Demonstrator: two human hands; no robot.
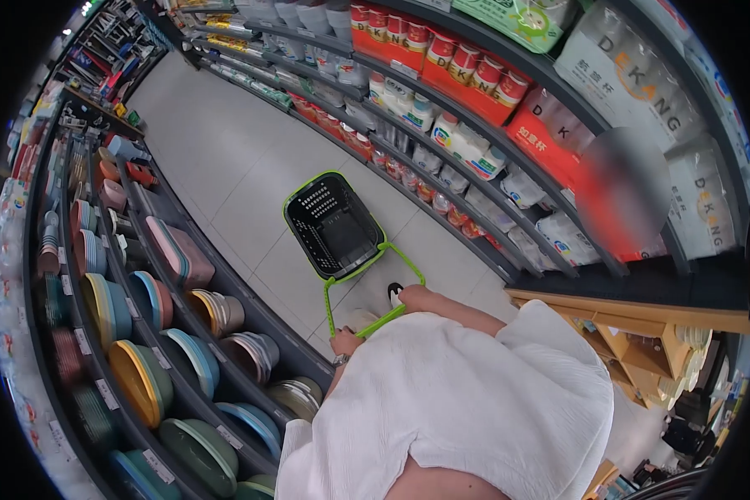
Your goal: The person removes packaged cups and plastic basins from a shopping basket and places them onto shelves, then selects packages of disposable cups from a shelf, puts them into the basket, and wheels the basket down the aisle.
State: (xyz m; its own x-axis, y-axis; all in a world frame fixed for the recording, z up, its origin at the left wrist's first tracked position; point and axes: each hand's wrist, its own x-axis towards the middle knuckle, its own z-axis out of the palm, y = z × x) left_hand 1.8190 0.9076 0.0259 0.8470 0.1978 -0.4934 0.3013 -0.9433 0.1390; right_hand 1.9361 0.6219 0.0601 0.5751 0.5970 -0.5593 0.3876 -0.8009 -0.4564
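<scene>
- While bowls [133,385] are stacked on the left shelf [243,377], a black and green basket [335,218] is seen by the floor's [225,179] middle, past both hands.
- Its green handle [378,324] is held at the left end by the left hand [347,341], with fingers curled shut. A watch [341,360] is worn there.
- The handle's right end is held in the closed right hand [412,297]; its fingertips are hidden. A shoe [395,290] is seen just beside it.
- Packs [475,75] are lined up on the right shelf [408,82].
</scene>
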